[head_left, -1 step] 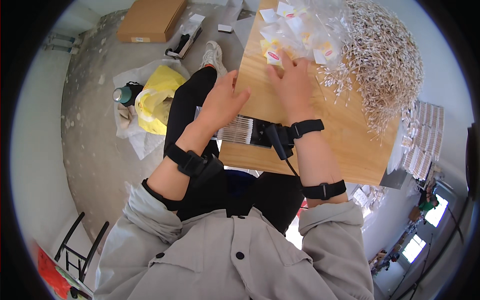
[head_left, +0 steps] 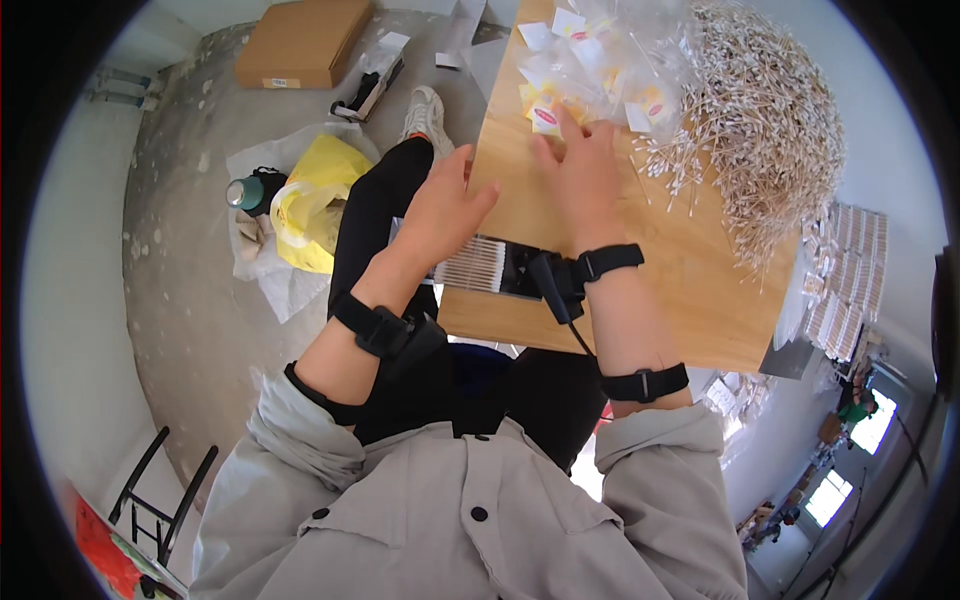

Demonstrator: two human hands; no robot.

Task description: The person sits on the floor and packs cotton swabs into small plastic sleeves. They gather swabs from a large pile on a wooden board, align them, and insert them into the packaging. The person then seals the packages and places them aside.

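My left hand hovers at the left edge of the wooden table, fingers apart, with nothing visible in it. Over the tabletop, my right hand has its fingers spread. Its fingertips come close to a small white card with a red oval; I cannot tell whether they touch. Clear plastic bags with printed cards lie just beyond. Between my wrists sits a shallow black tray with a row of cotton swabs, partly covered by my left wrist. A black device is strapped to each wrist.
A large heap of loose cotton swabs covers the table's right side. Stacked packs of swabs stand beyond the right edge. On the floor at left are a yellow bag, a green-capped bottle and a cardboard box.
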